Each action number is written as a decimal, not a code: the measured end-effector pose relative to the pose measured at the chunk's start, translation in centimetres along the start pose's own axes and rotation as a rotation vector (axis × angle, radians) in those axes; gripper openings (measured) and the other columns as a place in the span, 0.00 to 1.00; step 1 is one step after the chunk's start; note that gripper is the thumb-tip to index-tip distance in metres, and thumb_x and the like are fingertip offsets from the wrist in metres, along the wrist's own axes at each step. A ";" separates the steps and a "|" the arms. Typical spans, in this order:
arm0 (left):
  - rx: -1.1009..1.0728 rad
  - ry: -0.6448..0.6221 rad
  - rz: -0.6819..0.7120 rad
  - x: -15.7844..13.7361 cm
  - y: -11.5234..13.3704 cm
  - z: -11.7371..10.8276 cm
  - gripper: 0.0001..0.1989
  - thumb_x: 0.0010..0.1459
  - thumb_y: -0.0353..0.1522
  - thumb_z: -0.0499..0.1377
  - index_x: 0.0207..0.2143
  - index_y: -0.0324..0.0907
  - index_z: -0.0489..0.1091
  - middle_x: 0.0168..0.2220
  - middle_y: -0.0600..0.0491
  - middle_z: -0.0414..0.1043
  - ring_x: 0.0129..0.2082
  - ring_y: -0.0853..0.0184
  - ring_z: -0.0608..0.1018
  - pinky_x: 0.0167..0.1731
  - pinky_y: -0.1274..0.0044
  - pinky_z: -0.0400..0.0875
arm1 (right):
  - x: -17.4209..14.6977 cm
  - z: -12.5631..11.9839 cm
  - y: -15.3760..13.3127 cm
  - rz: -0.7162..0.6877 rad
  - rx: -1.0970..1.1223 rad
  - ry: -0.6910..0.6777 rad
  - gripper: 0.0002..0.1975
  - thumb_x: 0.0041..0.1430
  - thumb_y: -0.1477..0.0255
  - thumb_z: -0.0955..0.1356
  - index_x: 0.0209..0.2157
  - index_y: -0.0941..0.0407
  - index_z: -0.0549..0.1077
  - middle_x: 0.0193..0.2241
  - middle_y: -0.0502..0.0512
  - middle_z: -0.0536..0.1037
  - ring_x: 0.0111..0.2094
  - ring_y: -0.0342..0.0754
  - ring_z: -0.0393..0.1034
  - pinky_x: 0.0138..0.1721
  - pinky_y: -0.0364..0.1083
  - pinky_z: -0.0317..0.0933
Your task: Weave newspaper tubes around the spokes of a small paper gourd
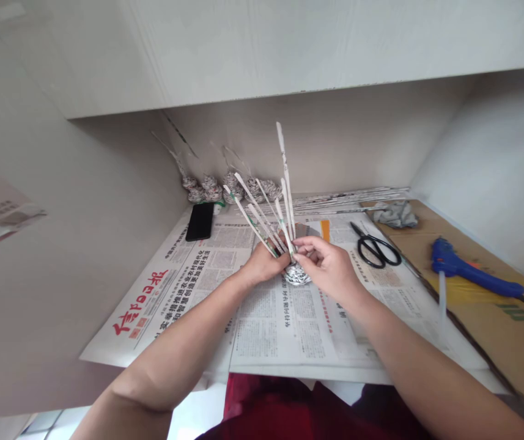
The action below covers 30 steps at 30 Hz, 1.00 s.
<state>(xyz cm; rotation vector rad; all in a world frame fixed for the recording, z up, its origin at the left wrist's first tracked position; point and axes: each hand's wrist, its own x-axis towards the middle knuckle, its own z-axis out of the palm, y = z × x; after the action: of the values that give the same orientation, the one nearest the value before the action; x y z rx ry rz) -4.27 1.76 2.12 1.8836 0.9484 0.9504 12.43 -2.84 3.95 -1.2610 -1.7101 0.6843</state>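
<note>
A small woven paper ball (297,275) of rolled newsprint rests on newspaper in front of me. Several rolled paper sticks (286,177) rise from it, some leaning left and a long one nearly upright. My left hand (266,261) grips the piece from its left side, fingers partly hidden behind the sticks. On the right side, my right hand (326,260) pinches a paper stick close to where it meets the ball. The palm side of the left hand is out of sight.
Spread newspaper (262,330) covers the surface. Several woven paper gourds (233,183) stand at the back left, near a black phone (200,221). Loose paper sticks (335,198) lie along the back wall. Rightward are scissors (376,247), a grey cloth (395,214) and a blue glue gun (472,272) on cardboard (486,342).
</note>
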 end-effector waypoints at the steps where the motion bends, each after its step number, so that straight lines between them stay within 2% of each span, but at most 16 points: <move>1: -0.002 -0.004 -0.007 0.0 -0.1 0.0 0.09 0.54 0.33 0.58 0.36 0.38 0.71 0.27 0.54 0.72 0.22 0.72 0.71 0.25 0.81 0.67 | 0.0 0.0 0.0 0.026 0.033 0.004 0.13 0.56 0.68 0.67 0.44 0.53 0.74 0.34 0.53 0.79 0.28 0.45 0.72 0.31 0.44 0.66; 10: -0.007 0.024 -0.019 -0.1 0.5 0.0 0.07 0.53 0.33 0.60 0.30 0.37 0.71 0.25 0.54 0.71 0.24 0.71 0.71 0.26 0.81 0.68 | -0.2 0.3 -0.5 0.029 -0.069 0.064 0.05 0.53 0.69 0.67 0.33 0.54 0.73 0.25 0.50 0.77 0.24 0.44 0.70 0.28 0.42 0.63; 15: -0.072 0.043 -0.039 -0.1 0.2 0.3 0.08 0.54 0.34 0.60 0.33 0.38 0.72 0.25 0.54 0.72 0.23 0.72 0.72 0.26 0.80 0.68 | 0.0 0.1 -0.1 0.073 0.064 0.076 0.05 0.54 0.68 0.67 0.31 0.54 0.70 0.27 0.52 0.78 0.28 0.46 0.73 0.31 0.44 0.66; 18: -0.122 0.071 -0.067 0.0 0.0 0.4 0.08 0.52 0.33 0.61 0.33 0.37 0.72 0.26 0.54 0.72 0.21 0.73 0.70 0.23 0.80 0.68 | 0.3 -0.2 0.1 0.199 0.152 0.025 0.05 0.54 0.67 0.67 0.31 0.53 0.68 0.26 0.53 0.77 0.24 0.47 0.73 0.26 0.44 0.67; 21: -0.206 0.043 -0.096 -0.1 0.3 0.5 0.09 0.51 0.33 0.62 0.33 0.36 0.73 0.26 0.53 0.72 0.20 0.73 0.71 0.22 0.80 0.68 | 0.6 -0.6 0.6 0.278 0.171 -0.011 0.05 0.53 0.68 0.67 0.31 0.53 0.68 0.24 0.51 0.76 0.22 0.46 0.72 0.23 0.44 0.66; 24: -0.288 -0.003 -0.141 -0.2 0.9 0.4 0.12 0.51 0.36 0.63 0.35 0.36 0.73 0.27 0.52 0.73 0.24 0.71 0.73 0.23 0.80 0.70 | 0.7 -0.9 1.2 0.273 0.166 -0.017 0.06 0.52 0.68 0.69 0.30 0.53 0.68 0.22 0.49 0.74 0.21 0.45 0.70 0.22 0.43 0.64; 27: -0.352 -0.036 -0.172 -0.3 1.3 0.2 0.17 0.50 0.39 0.64 0.37 0.35 0.74 0.30 0.50 0.74 0.27 0.70 0.74 0.25 0.79 0.72 | 0.8 -1.0 1.4 0.268 0.255 -0.025 0.09 0.51 0.65 0.70 0.29 0.54 0.67 0.22 0.48 0.73 0.21 0.44 0.69 0.21 0.43 0.63; 30: -0.382 -0.049 -0.169 -0.4 1.3 0.2 0.18 0.50 0.41 0.65 0.35 0.35 0.73 0.30 0.50 0.73 0.27 0.70 0.73 0.24 0.80 0.71 | 0.9 -1.0 0.9 0.299 0.321 -0.045 0.10 0.51 0.65 0.70 0.29 0.54 0.66 0.21 0.47 0.71 0.20 0.44 0.68 0.20 0.43 0.62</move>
<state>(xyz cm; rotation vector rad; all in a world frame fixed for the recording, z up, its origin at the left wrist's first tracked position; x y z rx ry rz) -3.92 0.85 3.13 1.4763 0.8164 0.9064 13.62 -1.79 3.94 -1.2870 -1.3887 1.1224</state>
